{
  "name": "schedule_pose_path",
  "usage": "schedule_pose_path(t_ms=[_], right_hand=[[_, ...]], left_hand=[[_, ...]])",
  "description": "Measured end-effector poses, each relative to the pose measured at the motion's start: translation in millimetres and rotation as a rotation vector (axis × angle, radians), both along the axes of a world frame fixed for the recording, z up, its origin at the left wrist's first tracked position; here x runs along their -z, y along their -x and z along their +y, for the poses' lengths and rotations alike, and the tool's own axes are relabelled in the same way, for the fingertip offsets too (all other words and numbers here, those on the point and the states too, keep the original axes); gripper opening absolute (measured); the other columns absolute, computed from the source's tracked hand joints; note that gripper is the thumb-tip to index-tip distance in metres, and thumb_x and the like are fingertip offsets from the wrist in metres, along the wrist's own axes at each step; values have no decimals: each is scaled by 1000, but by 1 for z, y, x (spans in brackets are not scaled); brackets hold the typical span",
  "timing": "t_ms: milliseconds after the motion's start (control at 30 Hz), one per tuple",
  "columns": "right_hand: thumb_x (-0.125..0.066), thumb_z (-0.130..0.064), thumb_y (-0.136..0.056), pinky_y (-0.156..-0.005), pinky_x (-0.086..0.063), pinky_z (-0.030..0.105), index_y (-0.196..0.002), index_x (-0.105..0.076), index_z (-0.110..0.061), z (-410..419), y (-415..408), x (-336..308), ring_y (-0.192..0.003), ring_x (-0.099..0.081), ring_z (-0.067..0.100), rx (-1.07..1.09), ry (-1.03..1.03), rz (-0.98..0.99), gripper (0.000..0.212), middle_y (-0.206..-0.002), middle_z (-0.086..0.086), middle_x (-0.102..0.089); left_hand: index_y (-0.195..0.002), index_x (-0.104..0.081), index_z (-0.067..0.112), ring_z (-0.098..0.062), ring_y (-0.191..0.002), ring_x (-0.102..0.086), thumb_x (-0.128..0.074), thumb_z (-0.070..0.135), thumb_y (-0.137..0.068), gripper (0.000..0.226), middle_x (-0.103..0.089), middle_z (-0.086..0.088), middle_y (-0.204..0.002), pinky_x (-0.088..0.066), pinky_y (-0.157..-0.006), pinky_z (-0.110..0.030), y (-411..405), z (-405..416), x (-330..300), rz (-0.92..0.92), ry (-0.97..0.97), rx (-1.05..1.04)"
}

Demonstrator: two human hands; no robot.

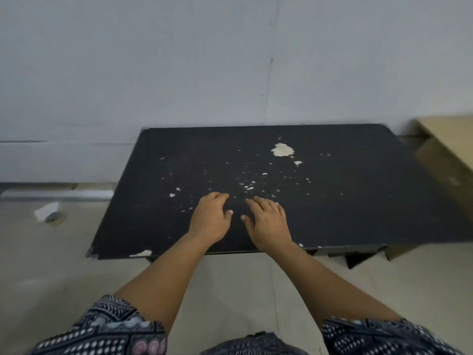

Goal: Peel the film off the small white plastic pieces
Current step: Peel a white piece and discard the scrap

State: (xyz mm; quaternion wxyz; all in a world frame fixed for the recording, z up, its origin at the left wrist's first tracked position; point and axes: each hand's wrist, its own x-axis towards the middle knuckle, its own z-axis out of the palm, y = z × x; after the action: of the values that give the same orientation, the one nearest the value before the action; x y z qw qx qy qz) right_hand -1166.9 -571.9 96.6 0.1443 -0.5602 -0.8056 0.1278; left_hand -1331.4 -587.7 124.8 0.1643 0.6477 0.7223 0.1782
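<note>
On black bench [358, 201]: both hands, left [211, 219] & right [268, 222], flat, fingers relaxed, holding nothing; white bits [249, 187] scattered, film/pieces indistinguishable, progress unclear.

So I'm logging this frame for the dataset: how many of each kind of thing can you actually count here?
Bare hands resting on the table: 2, left hand and right hand
Black rectangular table: 1
Brown cardboard box: 1
Small white flecks on the table: too many and too blurred to count
Total countable: 4

Two hands [212, 216], perhaps one table [358, 213]
</note>
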Motion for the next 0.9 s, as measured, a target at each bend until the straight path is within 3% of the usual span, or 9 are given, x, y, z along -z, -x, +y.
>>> schedule_pose_path(t_ms=[267,467,900], right_hand=[[-40,-51,-100,-121,-18,46,-153,-28,-15,-1,-120,-9,-148,-23,24,282,-14,7,65,-159,6,-29],[-30,-62,-98,-123,-9,49,-155,-20,-23,-8,-206,-16,-150,-15,23,458,3,-31,70,-162,4,-21],[-30,-67,-95,-120,-12,52,-152,-28,-27,-61,-419,-44,-148,-21,24,893,12,-84,69,-160,3,-28]], left_hand=[[-145,-41,19,-18,-137,-34,-59,31,-94,55,-42,2,-147,-35,-110,-35,-121,34,-11,-13,-14,242],[-150,-28,23,-22,-147,-17,-58,38,-94,66,-21,-1,-160,-26,-117,-41,-205,54,-19,21,36,407],[-150,-30,22,-23,-147,-16,-59,48,-90,72,-20,-3,-160,-27,-117,-44,-415,77,-51,11,-8,764]])
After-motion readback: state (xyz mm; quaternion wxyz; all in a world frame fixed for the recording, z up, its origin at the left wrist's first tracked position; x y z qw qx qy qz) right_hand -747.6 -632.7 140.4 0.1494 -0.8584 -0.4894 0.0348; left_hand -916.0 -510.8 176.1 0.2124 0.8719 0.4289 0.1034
